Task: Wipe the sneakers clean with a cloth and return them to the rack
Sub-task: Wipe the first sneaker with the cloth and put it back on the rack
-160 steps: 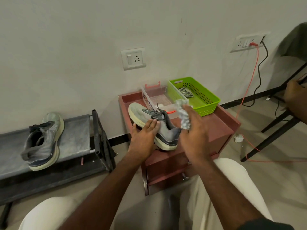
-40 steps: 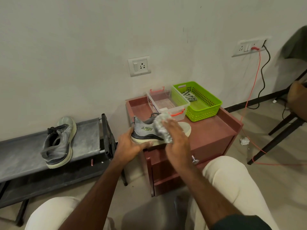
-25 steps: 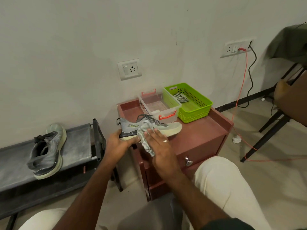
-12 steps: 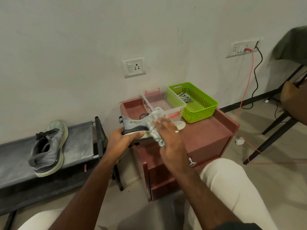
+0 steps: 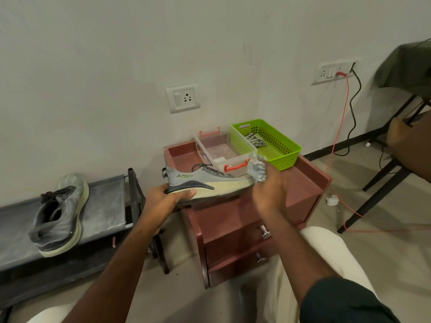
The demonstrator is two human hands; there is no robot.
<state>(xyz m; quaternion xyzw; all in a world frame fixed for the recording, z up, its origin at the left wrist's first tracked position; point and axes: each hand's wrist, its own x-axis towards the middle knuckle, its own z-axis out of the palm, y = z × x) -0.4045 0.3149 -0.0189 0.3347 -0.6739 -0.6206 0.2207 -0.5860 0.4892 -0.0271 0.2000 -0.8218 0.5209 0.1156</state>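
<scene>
Overhanging cabinet (image 5: 303,183) edge: sneaker (image 5: 205,183) in left hand (image 5: 166,201).

Sneaker (image 5: 205,183) turned since six seconds back: heel now at 9 o'clock, toe at 3 o'clock, side-on, lifted at the worktop's near edge. Left hand (image 5: 166,200) shifted from on top to a grip under the heel sole. Right hand (image 5: 270,192) with cloth (image 5: 256,170) slid from mid-shoe to the toe end.

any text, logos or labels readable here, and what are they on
Nothing reads clearly.
Green logo on the heel side of the held sneaker: lettering, too blurred to read.
Printed label on the clear box, on its left wall: too small to read.
Wall socket: no text visible.
</scene>
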